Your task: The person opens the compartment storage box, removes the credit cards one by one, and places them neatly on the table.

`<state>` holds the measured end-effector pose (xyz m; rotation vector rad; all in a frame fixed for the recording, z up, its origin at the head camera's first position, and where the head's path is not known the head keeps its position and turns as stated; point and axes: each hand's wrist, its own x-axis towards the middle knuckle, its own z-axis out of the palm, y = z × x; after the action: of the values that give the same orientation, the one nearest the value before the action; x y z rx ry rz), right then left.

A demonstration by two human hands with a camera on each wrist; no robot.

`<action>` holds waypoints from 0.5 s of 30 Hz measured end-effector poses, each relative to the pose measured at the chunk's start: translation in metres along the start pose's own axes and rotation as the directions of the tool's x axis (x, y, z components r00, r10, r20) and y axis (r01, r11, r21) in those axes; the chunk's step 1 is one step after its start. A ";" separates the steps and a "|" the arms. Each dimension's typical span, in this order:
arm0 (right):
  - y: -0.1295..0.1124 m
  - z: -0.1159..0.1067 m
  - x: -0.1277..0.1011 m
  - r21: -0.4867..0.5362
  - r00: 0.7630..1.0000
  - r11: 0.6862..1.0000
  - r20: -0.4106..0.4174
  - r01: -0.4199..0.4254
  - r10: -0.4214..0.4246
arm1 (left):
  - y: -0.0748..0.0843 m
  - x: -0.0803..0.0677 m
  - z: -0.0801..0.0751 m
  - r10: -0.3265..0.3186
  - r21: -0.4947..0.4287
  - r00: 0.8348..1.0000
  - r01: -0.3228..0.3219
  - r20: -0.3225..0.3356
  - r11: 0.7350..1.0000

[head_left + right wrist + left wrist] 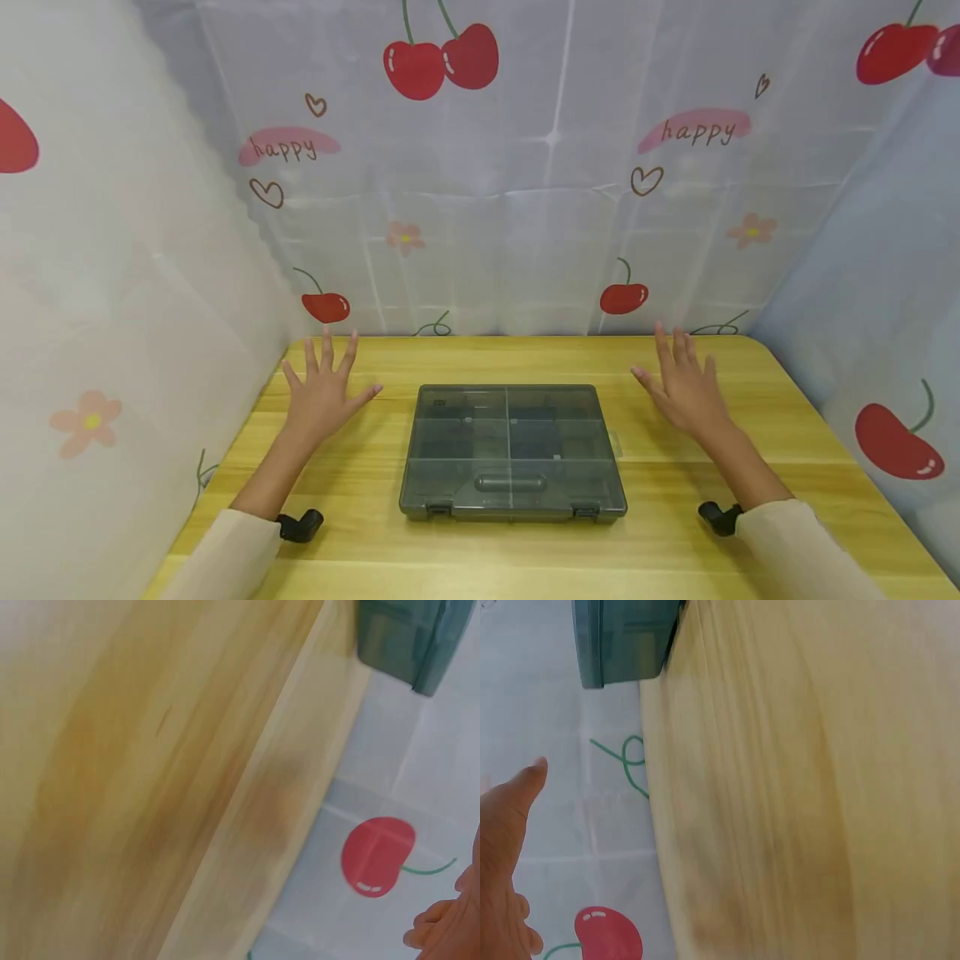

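A dark, see-through plastic compartment box [457, 479] lies on the table with its lid down and two latches facing the person. Dark blocky shapes show dimly through the lid. To the left of the box, my left hand [321, 404] hovers with fingers spread, holding nothing. On the other side, my right hand [688, 396] is held out the same way, fingers extended and nothing in it. Each wrist view catches a corner of the box, with part of the left hand [502, 847] and of the right hand [450, 922] at the frame edge.
The wooden table [517, 558] has rounded far corners. White curtains [517, 250] printed with cherries, hearts and flowers enclose it at the back and both sides. A black wrist mount [302, 527] sits at the left cuff, another black mount [720, 518] at the right.
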<state>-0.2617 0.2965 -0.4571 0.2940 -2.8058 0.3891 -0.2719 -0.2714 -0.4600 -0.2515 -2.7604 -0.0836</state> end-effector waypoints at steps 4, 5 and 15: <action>-0.010 -0.003 -0.005 0.061 0.999 0.998 -0.013 0.035 -0.035 | 0.009 -0.009 -0.003 0.003 -0.051 1.000 -0.002 0.008 0.999; -0.013 -0.004 -0.007 0.078 0.999 0.996 -0.021 0.046 -0.044 | 0.012 -0.012 -0.005 0.003 -0.073 1.000 -0.002 0.012 0.997; -0.038 -0.014 -0.036 0.233 0.997 0.970 -0.023 0.073 -0.069 | 0.041 -0.034 -0.010 0.025 -0.260 0.998 -0.009 0.058 0.966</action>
<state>-0.2158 0.2708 -0.4468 0.4389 -2.7267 0.7031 -0.2291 -0.2379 -0.4618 -0.3518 -2.8036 -0.4427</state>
